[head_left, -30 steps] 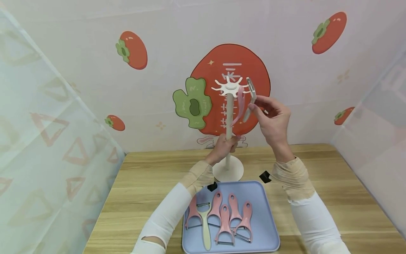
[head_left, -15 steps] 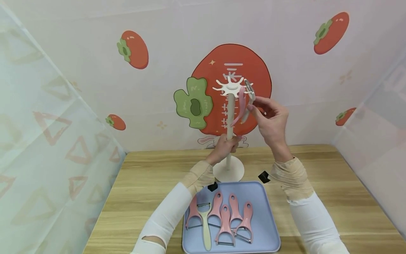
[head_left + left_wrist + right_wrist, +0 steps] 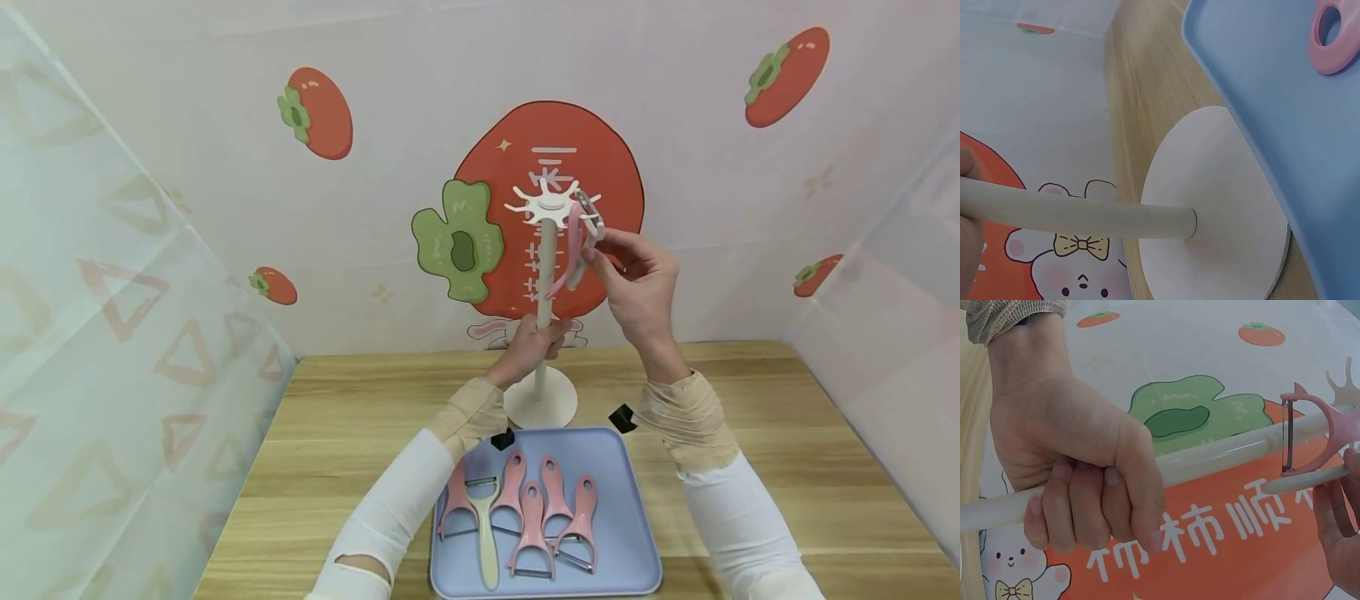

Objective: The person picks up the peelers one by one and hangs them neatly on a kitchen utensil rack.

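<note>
My left hand (image 3: 529,347) grips the pole (image 3: 547,271) of a white stand, with fingers wrapped round it in the right wrist view. On the stand's hooked top (image 3: 552,202) hangs a pink peeler (image 3: 573,250), handle up. Beside it my right hand (image 3: 642,285) pinches a pale peeler (image 3: 596,223) between thumb and fingers. Its blade end is up and overlaps a right-hand hook in the head view. The lower handle (image 3: 1297,482) points toward the pole, right below the pink peeler's blade in the right wrist view.
A blue tray (image 3: 633,533) in front of the stand's round base (image 3: 558,404) holds several pink peelers (image 3: 532,517) and one pale green peeler (image 3: 487,546). A printed cloth wall (image 3: 390,208) rises behind the wooden table (image 3: 337,433).
My right hand has moved slightly left, bringing the pale peeler from beside the hooks to overlap one, close against the pink peeler. My left hand keeps its grip on the pole.
</note>
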Motion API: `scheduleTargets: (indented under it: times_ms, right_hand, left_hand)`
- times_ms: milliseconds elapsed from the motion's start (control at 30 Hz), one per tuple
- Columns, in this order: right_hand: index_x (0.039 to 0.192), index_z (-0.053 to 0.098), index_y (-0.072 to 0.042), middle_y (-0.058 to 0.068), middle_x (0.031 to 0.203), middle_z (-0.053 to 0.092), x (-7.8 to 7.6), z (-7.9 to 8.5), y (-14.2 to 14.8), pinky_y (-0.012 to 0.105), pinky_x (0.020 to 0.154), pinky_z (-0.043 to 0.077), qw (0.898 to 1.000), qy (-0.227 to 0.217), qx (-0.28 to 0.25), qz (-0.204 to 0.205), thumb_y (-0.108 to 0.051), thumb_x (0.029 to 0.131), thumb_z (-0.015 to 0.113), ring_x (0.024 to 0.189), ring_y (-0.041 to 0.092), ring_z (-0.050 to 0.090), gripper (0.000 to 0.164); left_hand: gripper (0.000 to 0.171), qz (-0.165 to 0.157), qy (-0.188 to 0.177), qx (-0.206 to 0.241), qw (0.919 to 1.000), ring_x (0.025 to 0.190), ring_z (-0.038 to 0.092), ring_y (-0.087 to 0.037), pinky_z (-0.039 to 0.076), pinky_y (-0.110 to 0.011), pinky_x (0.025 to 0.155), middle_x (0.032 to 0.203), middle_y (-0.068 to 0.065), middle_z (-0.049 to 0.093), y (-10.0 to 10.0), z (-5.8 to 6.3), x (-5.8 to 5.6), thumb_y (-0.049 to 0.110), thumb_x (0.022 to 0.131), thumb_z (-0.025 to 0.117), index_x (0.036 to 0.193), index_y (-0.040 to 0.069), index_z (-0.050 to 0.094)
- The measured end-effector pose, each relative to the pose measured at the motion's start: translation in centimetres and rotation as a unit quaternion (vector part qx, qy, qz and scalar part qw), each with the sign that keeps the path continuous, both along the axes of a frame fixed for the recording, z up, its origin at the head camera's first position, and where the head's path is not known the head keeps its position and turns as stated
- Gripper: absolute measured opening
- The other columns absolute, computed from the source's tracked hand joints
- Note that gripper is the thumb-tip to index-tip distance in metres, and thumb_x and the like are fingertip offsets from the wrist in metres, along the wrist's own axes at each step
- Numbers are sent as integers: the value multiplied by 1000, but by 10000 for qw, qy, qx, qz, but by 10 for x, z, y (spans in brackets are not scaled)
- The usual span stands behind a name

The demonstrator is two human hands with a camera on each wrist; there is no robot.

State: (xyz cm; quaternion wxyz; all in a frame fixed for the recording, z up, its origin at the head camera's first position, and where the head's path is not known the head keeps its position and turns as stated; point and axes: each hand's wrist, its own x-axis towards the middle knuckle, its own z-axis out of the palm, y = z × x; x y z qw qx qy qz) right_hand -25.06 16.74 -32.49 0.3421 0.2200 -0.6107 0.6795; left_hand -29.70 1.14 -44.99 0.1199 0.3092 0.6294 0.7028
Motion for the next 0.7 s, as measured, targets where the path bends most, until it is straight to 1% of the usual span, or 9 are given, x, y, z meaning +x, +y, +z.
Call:
scheduleTargets:
  times_ms: [200, 400, 467, 700]
  right_hand:
    - [116, 74, 8, 5, 106, 76, 1, -1, -1, 26, 89, 58, 10000, -69, -42, 11, 5, 86, 76, 99, 22, 72, 29]
    - [116, 74, 7, 5, 107, 76, 2, 0, -1, 26, 89, 58, 9999, -104, -43, 17, 4, 87, 76, 101, 23, 71, 29]
    - [116, 74, 7, 5, 107, 76, 2, -2, 0, 26, 89, 58, 9999, -112, -47, 30, 5, 87, 76, 100, 23, 71, 30]
    - [116, 73, 8, 7, 107, 77, 4, -10, 3, 26, 88, 58, 9998, -195, 13, 63, 4, 87, 75, 98, 22, 72, 29]
  left_hand:
    - [52, -17, -16, -5, 10000, 47, 25, -14, 23, -28, 49, 51, 3, 30, 0, 1, 0, 20, 106, 53, 59, 5, 37]
    - [50, 4, 70, -44, 10000, 48, 26, -15, 23, -29, 49, 52, 2, 31, 1, 2, -1, 21, 106, 52, 61, 4, 38]
    - [51, 1, 70, -29, 10000, 48, 26, -14, 24, -29, 49, 52, 3, 31, 1, 2, -1, 20, 106, 52, 60, 4, 38]
    - [53, 32, 18, -49, 10000, 47, 26, -15, 24, -29, 49, 51, 1, 30, 0, 2, 1, 19, 106, 53, 59, 0, 36]
